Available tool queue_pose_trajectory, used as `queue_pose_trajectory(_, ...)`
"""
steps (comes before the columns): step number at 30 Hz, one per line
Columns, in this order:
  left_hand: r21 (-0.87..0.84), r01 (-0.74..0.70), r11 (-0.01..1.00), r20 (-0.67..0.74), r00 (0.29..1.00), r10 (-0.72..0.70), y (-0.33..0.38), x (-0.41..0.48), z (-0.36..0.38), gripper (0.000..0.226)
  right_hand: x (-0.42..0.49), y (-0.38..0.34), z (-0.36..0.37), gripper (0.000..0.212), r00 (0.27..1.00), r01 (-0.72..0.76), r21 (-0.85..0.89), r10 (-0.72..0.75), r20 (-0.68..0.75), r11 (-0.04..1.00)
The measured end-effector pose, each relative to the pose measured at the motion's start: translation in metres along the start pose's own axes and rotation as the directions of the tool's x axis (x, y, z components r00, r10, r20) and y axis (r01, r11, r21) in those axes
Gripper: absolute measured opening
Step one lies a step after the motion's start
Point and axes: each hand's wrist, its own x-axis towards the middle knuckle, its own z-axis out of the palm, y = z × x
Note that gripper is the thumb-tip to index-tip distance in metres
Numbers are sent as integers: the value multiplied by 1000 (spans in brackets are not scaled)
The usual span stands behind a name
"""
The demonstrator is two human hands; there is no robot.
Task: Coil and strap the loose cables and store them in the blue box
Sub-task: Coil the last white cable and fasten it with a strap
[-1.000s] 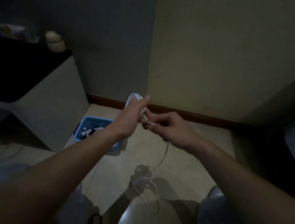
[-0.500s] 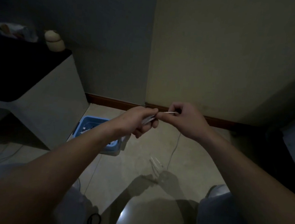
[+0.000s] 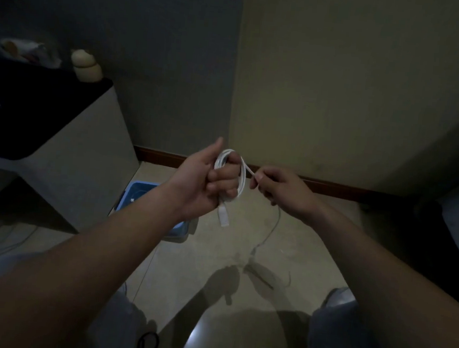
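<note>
White cable [image 3: 241, 175] looped between both hands

Both bare forearms reach forward, with the hands close together. The left hand [image 3: 205, 183] curls its fingers through the loops of a white cable [image 3: 242, 179], thumb pointing up. The right hand [image 3: 279, 190], just beside it, pinches the cable's free strand between thumb and forefinger.

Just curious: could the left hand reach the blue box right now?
Probably yes: the blue box lies open on the floor just beneath the left hand, nothing seen between, though it grips the cable coil.
</note>
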Motion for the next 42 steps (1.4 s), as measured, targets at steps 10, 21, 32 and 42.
queue_pose_trajectory(10, -47, -310, 950, -242, 926, 290, 14, 2, -9, 62, -7, -6, 9, 8, 968, -225, 67, 215, 130, 972)
queue_pose_trajectory(21, 420, -216, 882, -348, 859, 376, 7, 13, 2, 51, -18, -36, 16, 17, 976, -143, 254, 94, 195, 957)
queue_pose_trajectory(32, 852, 31, 523, -204, 939, 277, -10, 17, -6, 82, -21, -37, -6, 35, 983, -139, 519, 54, 177, 844)
queue_pose_trajectory(42, 715, 35, 699, -69, 997, 20, -1, 12, 10, 50, -13, -26, -7, 26, 973, 44, 331, 35, -228, 943)
